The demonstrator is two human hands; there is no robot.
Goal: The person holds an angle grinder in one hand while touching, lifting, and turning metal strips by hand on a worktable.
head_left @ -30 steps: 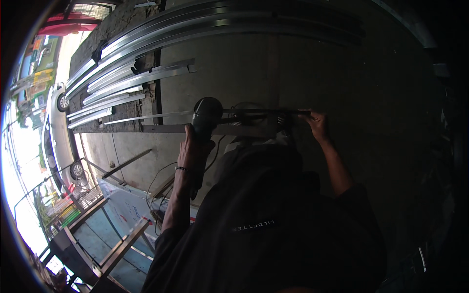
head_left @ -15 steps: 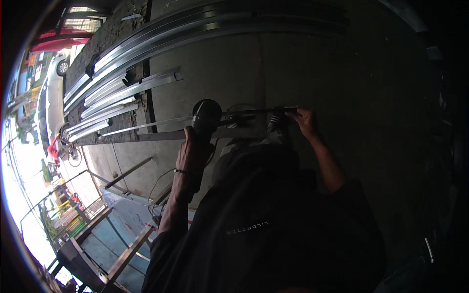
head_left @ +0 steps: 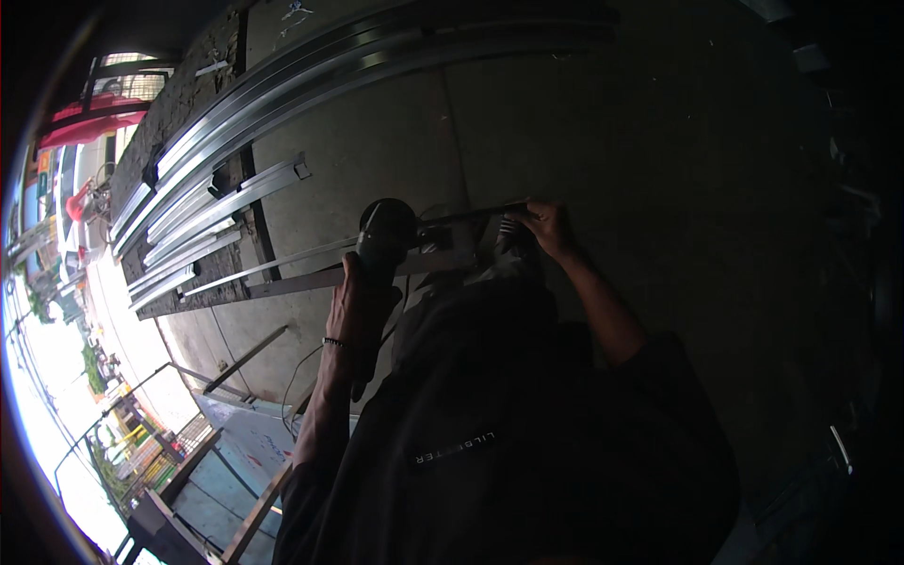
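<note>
My left hand (head_left: 354, 299) is wrapped round the handle of a dark corded power tool (head_left: 387, 229) with a rounded body; its exact kind is lost in shadow. A long thin metal strip (head_left: 292, 263) runs behind the tool, from the metal lengths at left toward my right hand (head_left: 550, 229). The fingers of that hand pinch the strip's dark right end. Just below the strip lies a dark flat bar (head_left: 306, 282). Whether the tool touches the strip cannot be made out. Between my hands, a striped shoe (head_left: 510, 235) shows in part.
Long shiny metal channels (head_left: 367, 64) lie across the far left, with shorter channels (head_left: 202, 209) nearer. A cable (head_left: 299, 369) loops down beside my left forearm. At lower left stand a blue panel (head_left: 245, 419) and a wooden bar (head_left: 256, 513). Dark concrete floor (head_left: 584, 122) spreads right.
The view has shifted, so the metal lengths, tool and hands appear farther left. Both hands keep their holds. Outside, the figure in red with a bicycle has moved farther up the picture.
</note>
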